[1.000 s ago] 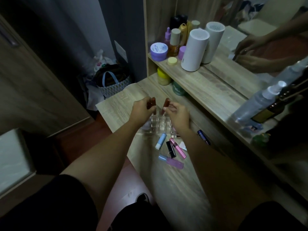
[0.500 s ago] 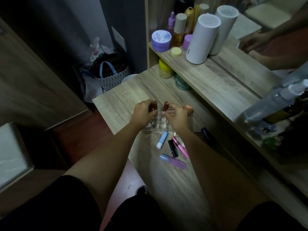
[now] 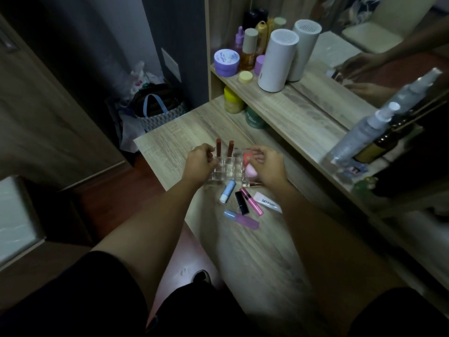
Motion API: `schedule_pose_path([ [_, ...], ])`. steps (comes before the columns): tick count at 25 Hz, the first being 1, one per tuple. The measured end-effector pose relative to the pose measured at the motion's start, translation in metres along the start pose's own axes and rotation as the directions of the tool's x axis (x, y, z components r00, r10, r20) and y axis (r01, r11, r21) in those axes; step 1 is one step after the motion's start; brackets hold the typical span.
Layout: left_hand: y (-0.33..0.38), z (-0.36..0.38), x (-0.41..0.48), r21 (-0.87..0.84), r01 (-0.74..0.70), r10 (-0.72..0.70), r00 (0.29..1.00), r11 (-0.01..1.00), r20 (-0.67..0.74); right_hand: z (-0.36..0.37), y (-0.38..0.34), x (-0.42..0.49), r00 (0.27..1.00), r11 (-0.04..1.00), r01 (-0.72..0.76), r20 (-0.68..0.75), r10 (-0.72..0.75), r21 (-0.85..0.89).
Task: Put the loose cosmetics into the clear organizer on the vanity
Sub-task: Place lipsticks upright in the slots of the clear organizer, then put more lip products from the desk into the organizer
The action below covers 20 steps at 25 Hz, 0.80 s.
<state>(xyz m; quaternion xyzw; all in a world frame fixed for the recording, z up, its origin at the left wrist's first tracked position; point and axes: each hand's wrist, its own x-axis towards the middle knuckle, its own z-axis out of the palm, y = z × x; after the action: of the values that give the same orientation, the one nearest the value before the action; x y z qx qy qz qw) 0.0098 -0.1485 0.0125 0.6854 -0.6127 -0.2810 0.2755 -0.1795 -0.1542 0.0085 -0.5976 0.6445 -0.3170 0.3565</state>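
Note:
The clear organizer sits on the wooden vanity top. Two brown lipsticks stand upright in its back slots. A coral sponge and a pink sponge fill its right compartment. My left hand rests at the organizer's left side, fingers loosely curled, holding nothing. My right hand hovers over the sponge compartment, also holding nothing. Loose in front lie a blue-and-white tube, a black lipstick, a pink gloss, a white lip tube and a purple tube.
A raised shelf along the right carries jars, bottles, a white cylinder and a spray bottle, backed by a mirror. A yellow jar and green jar stand under it. A bag sits on the floor at left.
Both hands let go of the two brown lipsticks, which now stand in the back slots. My hands have moved apart, the right one over the sponges.

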Motion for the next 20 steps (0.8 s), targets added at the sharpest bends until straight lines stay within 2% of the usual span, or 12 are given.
schedule_pose_path([
  [3,-0.001,0.013,-0.033,0.034,-0.051,0.049,0.996,0.998,0.069,-0.017,0.020,-0.020,0.999,0.989,0.015,-0.032,-0.020,-0.144],
  [5,-0.008,0.024,-0.059,0.063,-0.138,0.124,0.974,0.988,0.188,-0.022,0.036,-0.028,0.997,0.943,0.051,0.063,-0.032,-0.330],
  [7,-0.018,0.032,-0.079,0.129,-0.267,0.212,0.919,0.955,0.332,-0.021,0.047,-0.030,0.979,0.844,0.107,0.202,0.001,-0.525],
  [9,-0.027,0.039,-0.090,0.214,-0.368,0.242,0.858,0.905,0.453,-0.018,0.052,-0.030,0.961,0.756,0.170,0.276,0.015,-0.632],
  [14,-0.036,0.049,-0.093,0.322,-0.410,0.221,0.844,0.853,0.490,-0.006,0.061,-0.028,0.954,0.659,0.266,0.290,-0.075,-0.704],
  [20,-0.038,0.051,-0.092,0.260,-0.353,0.187,0.846,0.899,0.500,-0.001,0.065,-0.026,0.939,0.666,0.297,0.336,-0.072,-0.685],
])
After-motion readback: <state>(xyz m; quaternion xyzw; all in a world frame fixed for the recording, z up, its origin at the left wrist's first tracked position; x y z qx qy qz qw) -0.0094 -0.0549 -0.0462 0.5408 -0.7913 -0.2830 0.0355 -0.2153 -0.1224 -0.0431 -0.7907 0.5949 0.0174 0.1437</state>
